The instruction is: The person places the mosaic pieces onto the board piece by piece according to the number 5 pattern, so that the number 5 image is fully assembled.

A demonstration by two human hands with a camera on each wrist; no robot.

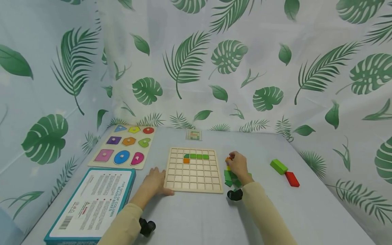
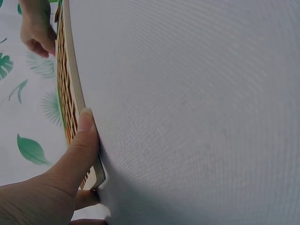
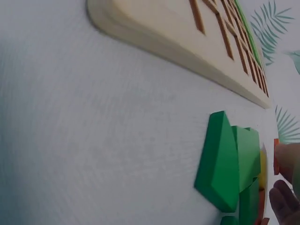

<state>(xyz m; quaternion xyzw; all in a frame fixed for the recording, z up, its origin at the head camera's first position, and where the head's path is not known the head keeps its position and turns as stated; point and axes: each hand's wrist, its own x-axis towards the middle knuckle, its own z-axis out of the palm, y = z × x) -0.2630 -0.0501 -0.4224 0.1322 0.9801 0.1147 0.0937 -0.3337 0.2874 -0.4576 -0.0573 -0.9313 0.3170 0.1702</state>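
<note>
A wooden grid board (image 1: 193, 177) lies mid-table, with an orange square (image 1: 186, 160) and a row of green blocks (image 1: 199, 156) in its upper cells. My left hand (image 1: 157, 182) holds the board's near left corner. Its thumb (image 2: 77, 150) lies against the front edge in the left wrist view. To the board's right, my right hand (image 1: 239, 166) pinches a small orange block (image 3: 276, 157), mostly hidden by the fingers in the head view. Beneath and beside that hand is a pile of green blocks (image 3: 220, 164), with a bit of yellow (image 3: 263, 169) showing.
A small pattern card (image 1: 194, 135) lies behind the board. At left are a knobbed shape puzzle (image 1: 122, 148) and a teal-edged box (image 1: 92, 204). A green block (image 1: 279, 166) and a red block (image 1: 292, 179) lie at far right. Leaf-print curtains enclose the table.
</note>
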